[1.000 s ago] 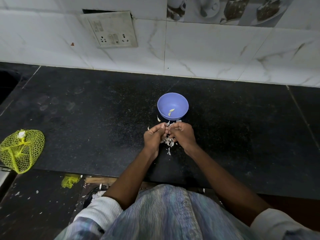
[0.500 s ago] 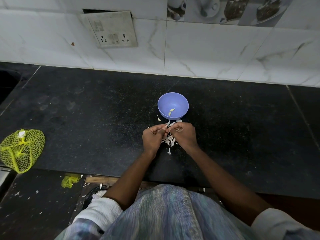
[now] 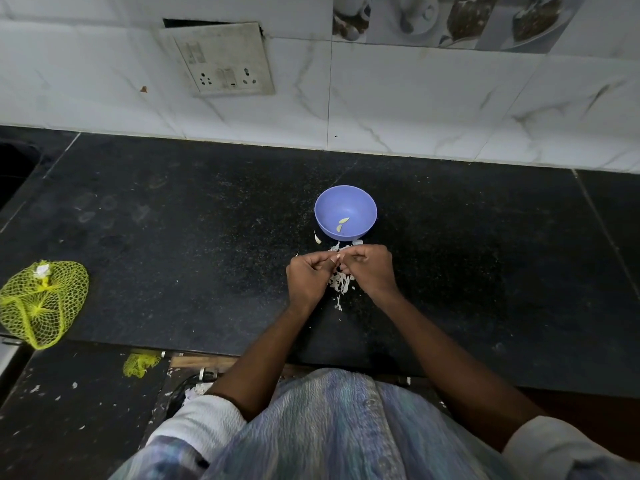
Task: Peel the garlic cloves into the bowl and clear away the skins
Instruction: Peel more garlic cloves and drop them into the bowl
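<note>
A blue bowl [image 3: 345, 212] stands on the black counter [image 3: 207, 237] with two peeled garlic cloves [image 3: 342, 224] in it. Just in front of the bowl my left hand [image 3: 308, 278] and my right hand [image 3: 367, 270] meet, fingers curled. They pinch a small garlic clove between their fingertips; the clove itself is mostly hidden. A heap of white garlic skins [image 3: 341, 284] lies on the counter under and between the hands. One loose white piece [image 3: 317, 237] lies left of the bowl.
A yellow net bag [image 3: 41, 303] lies at the counter's left front edge. A scrap of yellow net [image 3: 140, 363] sits on the lower surface below. The tiled wall with a switch plate [image 3: 221, 58] runs behind the counter.
Both hands stayed in front of the bowl, working at the clove; the fingertips shifted slightly. The bowl and skins have not moved.
</note>
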